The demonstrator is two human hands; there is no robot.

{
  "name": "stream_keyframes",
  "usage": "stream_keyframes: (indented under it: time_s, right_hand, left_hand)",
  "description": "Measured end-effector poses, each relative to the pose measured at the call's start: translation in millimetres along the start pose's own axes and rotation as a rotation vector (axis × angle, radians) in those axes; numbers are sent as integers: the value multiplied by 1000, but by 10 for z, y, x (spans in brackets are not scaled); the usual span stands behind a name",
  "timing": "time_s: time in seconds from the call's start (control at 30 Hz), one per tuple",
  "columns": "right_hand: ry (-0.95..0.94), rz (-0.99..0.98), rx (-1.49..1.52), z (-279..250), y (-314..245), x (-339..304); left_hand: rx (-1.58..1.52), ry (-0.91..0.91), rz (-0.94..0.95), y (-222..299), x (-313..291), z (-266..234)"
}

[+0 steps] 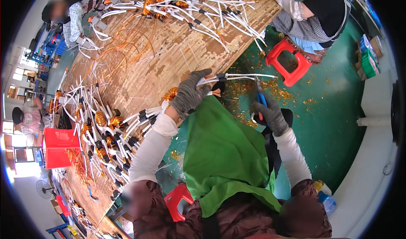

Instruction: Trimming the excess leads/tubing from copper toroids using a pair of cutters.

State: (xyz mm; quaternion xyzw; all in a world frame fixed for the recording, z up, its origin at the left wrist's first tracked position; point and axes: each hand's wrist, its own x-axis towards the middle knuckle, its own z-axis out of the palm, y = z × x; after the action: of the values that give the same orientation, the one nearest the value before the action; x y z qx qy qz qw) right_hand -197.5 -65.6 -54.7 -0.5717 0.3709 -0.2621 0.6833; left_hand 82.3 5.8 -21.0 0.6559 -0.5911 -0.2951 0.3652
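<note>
My left hand [191, 94], in a grey glove, is closed around white-sleeved wires [237, 76] at the edge of the table. The wires stick out to the right past black sleeves, over the floor. An orange-copper wound coil [171, 94] lies just behind that hand; whether these wires belong to it is hidden. My right hand [272, 117], gloved in grey too, grips pliers [261, 98] with blue and red handles. Their jaws point up and reach the wires near the free ends; I cannot tell whether they close on one. A green apron [226, 142] covers my lap.
On the worn wooden table [169, 49] lie heaps of coils with white leads [101, 129] and loose orange wire [122, 49]. A red bin [61, 148] stands at left. Co-workers sit around; a red stool [287, 63] is at right. Copper-coloured scraps [279, 93] litter the green floor.
</note>
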Motion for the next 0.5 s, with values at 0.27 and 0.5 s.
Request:
stream_keyframes:
  time_s: [0.27, 0.5]
  right_hand:
    - [7, -312, -409, 561, -498, 810]
    - [-167, -240, -333, 786, -304, 1204]
  left_hand:
    - [-511, 105, -168, -54, 111, -90]
    - [-160, -32, -221, -222, 90, -21]
